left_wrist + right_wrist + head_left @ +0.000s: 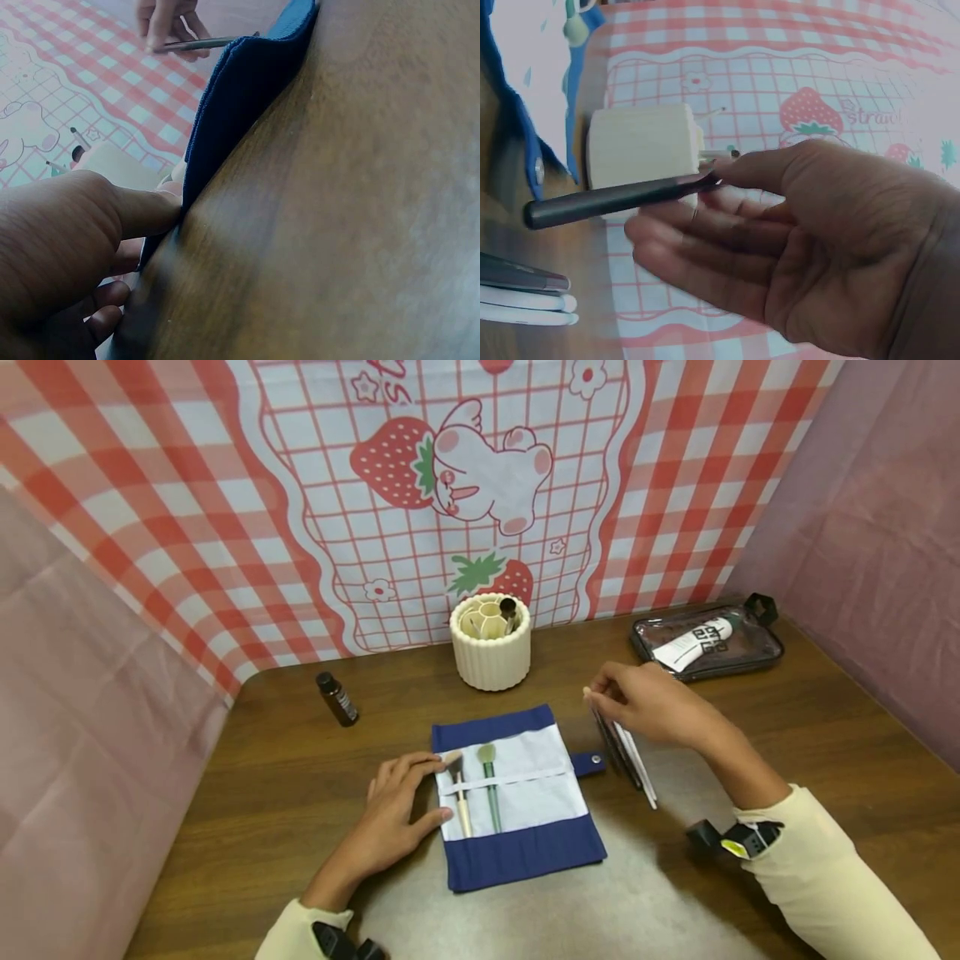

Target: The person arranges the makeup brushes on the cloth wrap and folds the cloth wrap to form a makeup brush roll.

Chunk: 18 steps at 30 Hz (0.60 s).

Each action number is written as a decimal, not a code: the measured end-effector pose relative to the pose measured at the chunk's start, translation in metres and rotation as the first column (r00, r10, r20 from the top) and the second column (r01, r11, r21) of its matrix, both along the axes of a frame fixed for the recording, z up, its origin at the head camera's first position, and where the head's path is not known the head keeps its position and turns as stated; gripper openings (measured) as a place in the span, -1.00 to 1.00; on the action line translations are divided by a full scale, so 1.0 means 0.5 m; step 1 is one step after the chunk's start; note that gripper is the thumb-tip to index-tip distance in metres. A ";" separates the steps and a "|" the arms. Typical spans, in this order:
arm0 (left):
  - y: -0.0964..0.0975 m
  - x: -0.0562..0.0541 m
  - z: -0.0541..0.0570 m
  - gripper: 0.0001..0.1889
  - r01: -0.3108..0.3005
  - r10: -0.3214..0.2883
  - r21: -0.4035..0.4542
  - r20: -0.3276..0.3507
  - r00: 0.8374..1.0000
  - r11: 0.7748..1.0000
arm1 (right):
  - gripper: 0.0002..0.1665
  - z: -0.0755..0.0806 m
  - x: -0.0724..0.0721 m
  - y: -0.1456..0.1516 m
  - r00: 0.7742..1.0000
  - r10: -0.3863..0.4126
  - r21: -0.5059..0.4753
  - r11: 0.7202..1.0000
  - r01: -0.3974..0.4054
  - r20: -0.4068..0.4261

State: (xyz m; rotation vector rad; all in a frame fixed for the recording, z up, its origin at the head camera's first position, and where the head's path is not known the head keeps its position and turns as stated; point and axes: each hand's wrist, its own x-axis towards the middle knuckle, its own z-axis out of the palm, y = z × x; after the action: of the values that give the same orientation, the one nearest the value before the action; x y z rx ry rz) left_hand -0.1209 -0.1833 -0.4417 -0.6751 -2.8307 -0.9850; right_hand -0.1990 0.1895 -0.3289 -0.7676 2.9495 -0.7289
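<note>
A navy-and-white fabric brush roll (525, 858) lies unfolded on the table. Under its white elastic strap sit a cream-handled makeup brush (462, 810) and a green one (491, 789). My left hand (393, 806) rests along the roll's left edge, thumb and fingertips touching the fabric. Right of the roll, my right hand (648, 703) pinches a dark-handled makeup brush (615, 202) between thumb and finger near its thin neck; the fingers hide its head. Below that hand, a dark stick (525, 271) and two white sticks (529, 306) lie side by side on the table.
Behind the roll stands a cream ribbed cup (491, 656) with a few brushes inside. A small dark bottle (337, 699) lies at the left. At the back right is a clear pouch (738, 652) holding a white tube (693, 643). A checked cloth hangs behind.
</note>
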 end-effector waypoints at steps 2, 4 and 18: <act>0.000 0.001 0.001 -0.35 -0.002 0.002 -0.002 0.003 1.000 1.000 | -0.75 0.005 0.001 0.000 1.000 0.007 -0.073 0.997 -0.005 0.022; 0.000 0.001 0.001 -0.35 -0.004 0.004 -0.003 0.007 1.000 1.000 | -0.77 0.007 0.001 -0.002 0.998 0.026 -0.160 0.987 -0.017 0.054; 0.001 0.002 0.005 -0.34 0.002 -0.002 0.000 0.006 1.000 1.000 | -0.63 -0.027 -0.042 -0.050 0.914 0.229 -0.641 0.767 0.043 0.335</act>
State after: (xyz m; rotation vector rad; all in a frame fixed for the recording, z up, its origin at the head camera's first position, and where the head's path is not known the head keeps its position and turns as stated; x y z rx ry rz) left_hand -0.1199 -0.1827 -0.4393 -0.6757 -2.8356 -0.9896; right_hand -0.2199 0.1646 -0.3424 -0.6630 2.2546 -1.6944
